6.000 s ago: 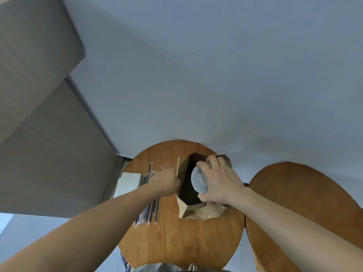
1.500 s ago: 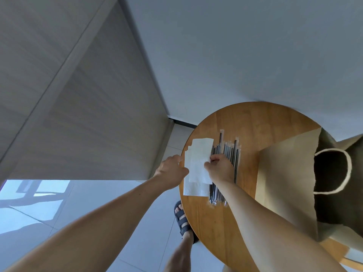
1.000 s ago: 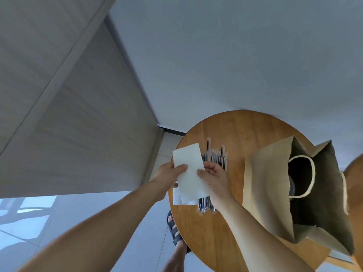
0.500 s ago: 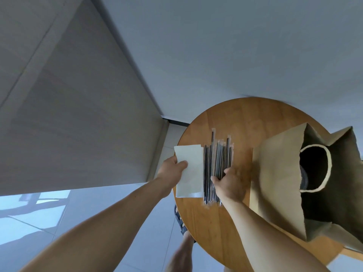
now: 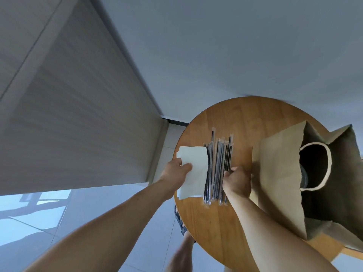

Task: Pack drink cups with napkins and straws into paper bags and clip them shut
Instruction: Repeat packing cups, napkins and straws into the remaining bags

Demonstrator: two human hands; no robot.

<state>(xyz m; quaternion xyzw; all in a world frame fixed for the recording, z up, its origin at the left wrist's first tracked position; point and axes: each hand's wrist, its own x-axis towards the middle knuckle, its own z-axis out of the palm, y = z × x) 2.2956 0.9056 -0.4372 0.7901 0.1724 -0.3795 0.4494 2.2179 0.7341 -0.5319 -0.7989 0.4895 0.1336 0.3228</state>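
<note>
A round wooden table carries a row of several wrapped black straws, a stack of white napkins at its left edge, and an open brown paper bag with a white cord handle on the right. A drink cup shows faintly inside the bag's dark mouth. My left hand pinches a single white napkin between thumb and fingers. My right hand is curled over the right-hand straws, its fingertips on them.
A grey wall rises behind the table and a ribbed grey panel stands to the left. Below the table's left edge lies tiled floor, with my sandalled foot close to the rim.
The cup went into the bag earlier. My left hand took over the single napkin, and my right hand moved from the napkin to the right side of the straws.
</note>
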